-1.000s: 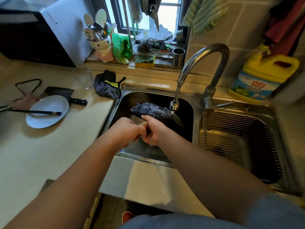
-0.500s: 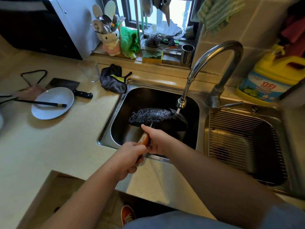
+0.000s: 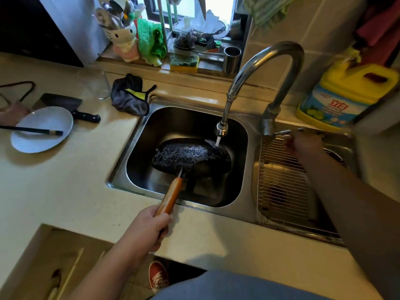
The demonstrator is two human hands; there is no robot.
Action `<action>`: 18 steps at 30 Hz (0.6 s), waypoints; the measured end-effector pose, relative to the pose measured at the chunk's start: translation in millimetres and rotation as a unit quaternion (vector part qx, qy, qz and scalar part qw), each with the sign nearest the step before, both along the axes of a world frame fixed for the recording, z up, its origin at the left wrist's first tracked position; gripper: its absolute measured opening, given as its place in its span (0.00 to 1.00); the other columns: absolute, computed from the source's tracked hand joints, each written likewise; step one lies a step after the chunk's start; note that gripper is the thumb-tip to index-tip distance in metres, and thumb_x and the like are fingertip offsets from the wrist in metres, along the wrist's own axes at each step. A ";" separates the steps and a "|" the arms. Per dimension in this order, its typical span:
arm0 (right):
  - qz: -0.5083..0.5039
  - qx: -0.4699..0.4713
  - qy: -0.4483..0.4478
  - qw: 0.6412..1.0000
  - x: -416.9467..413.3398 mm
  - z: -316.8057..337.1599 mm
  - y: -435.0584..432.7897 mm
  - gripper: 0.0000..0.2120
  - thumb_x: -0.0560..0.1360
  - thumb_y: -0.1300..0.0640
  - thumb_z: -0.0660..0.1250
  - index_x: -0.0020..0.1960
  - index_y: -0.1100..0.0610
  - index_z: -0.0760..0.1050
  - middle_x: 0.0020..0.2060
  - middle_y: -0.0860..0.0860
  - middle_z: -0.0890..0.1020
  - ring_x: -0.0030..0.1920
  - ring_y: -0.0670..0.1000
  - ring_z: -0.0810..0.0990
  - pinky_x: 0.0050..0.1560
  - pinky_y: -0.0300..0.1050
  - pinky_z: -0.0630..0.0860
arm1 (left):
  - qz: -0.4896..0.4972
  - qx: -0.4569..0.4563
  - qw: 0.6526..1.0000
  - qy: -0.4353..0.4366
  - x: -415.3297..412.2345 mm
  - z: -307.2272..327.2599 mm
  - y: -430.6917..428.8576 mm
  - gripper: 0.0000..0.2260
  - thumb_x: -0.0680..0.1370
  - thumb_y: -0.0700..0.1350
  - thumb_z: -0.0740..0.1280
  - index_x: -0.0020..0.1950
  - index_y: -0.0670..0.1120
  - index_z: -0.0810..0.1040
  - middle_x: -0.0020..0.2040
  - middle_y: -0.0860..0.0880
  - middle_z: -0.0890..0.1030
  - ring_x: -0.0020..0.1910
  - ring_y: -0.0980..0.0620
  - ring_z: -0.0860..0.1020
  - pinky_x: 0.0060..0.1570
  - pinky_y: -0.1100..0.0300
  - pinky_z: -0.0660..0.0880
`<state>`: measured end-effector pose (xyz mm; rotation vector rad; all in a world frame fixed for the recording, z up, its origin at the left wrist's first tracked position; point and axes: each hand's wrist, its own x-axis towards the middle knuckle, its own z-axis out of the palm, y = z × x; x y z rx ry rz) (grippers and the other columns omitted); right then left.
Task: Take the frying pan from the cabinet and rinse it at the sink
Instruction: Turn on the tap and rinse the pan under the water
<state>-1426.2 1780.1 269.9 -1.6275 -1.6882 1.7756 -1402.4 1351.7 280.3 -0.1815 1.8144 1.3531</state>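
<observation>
Two hands in view. Left hand (image 3: 149,226) clamped on the orange handle (image 3: 171,197) of the pan (image 3: 192,158); pan sits inside the sink (image 3: 134,169), tilted, under the tap (image 3: 263,83). Thin water stream (image 3: 218,141) hits pan's far edge. Right hand (image 3: 303,144) at the tap lever (image 3: 289,131), blurred; grip cannot be told.

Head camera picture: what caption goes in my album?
Left hand holds black frying pan under running steel faucet; right hand at lever.
</observation>
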 end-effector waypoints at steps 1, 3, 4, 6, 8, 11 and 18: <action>-0.003 0.012 0.003 1.000 -1.9 -0.5 5.6 0.07 0.81 0.57 0.63 0.53 0.60 0.76 0.47 0.57 0.83 0.38 0.49 0.82 0.48 0.48 0.83 | -0.001 -0.001 1.000 0.000 1.5 0.1 1.2 0.09 0.78 0.38 0.63 0.57 0.38 0.75 0.28 0.48 0.70 0.24 0.54 0.64 0.21 0.62 0.59; -0.007 0.018 0.014 1.000 -4.4 -2.1 9.7 0.06 0.80 0.59 0.63 0.55 0.60 0.76 0.46 0.56 0.84 0.36 0.48 0.83 0.40 0.44 0.82 | -0.002 -0.004 1.000 0.005 4.4 1.2 3.6 0.09 0.78 0.38 0.63 0.57 0.37 0.75 0.29 0.48 0.71 0.24 0.54 0.65 0.21 0.62 0.60; -0.009 0.017 0.020 1.000 -5.4 -3.5 10.0 0.06 0.80 0.59 0.63 0.55 0.60 0.76 0.44 0.55 0.84 0.36 0.48 0.83 0.38 0.43 0.82 | -0.001 -0.003 1.000 0.007 5.9 1.9 4.6 0.08 0.79 0.38 0.63 0.57 0.37 0.75 0.29 0.48 0.71 0.24 0.54 0.65 0.21 0.62 0.61; -0.014 0.015 0.034 0.999 -6.4 -6.6 11.5 0.07 0.81 0.58 0.63 0.56 0.60 0.75 0.41 0.54 0.83 0.36 0.48 0.83 0.39 0.43 0.82 | 0.000 0.001 1.000 0.009 8.9 3.8 6.9 0.08 0.79 0.37 0.63 0.57 0.36 0.75 0.29 0.48 0.71 0.23 0.55 0.66 0.21 0.62 0.62; -0.005 0.024 0.042 0.999 -8.2 -8.3 16.7 0.07 0.81 0.57 0.63 0.54 0.60 0.76 0.40 0.54 0.83 0.37 0.49 0.84 0.42 0.45 0.83 | 0.004 0.006 1.000 0.006 12.0 5.5 9.5 0.09 0.79 0.38 0.63 0.57 0.35 0.75 0.31 0.46 0.71 0.24 0.54 0.66 0.22 0.62 0.62; 0.032 0.039 0.029 0.998 -12.7 -7.4 26.2 0.08 0.81 0.54 0.63 0.46 0.57 0.75 0.39 0.55 0.84 0.39 0.51 0.85 0.44 0.47 0.84 | 0.021 0.020 1.000 -0.005 15.1 5.3 13.4 0.11 0.79 0.38 0.62 0.58 0.33 0.74 0.31 0.46 0.71 0.24 0.54 0.66 0.21 0.63 0.63; 0.033 0.046 0.021 0.998 -11.5 -13.9 24.7 0.11 0.80 0.52 0.64 0.51 0.59 0.78 0.46 0.58 0.85 0.41 0.52 0.84 0.48 0.50 0.83 | 0.055 0.048 0.997 -0.019 18.4 2.4 17.6 0.13 0.79 0.38 0.62 0.60 0.31 0.71 0.29 0.47 0.69 0.23 0.54 0.64 0.19 0.64 0.61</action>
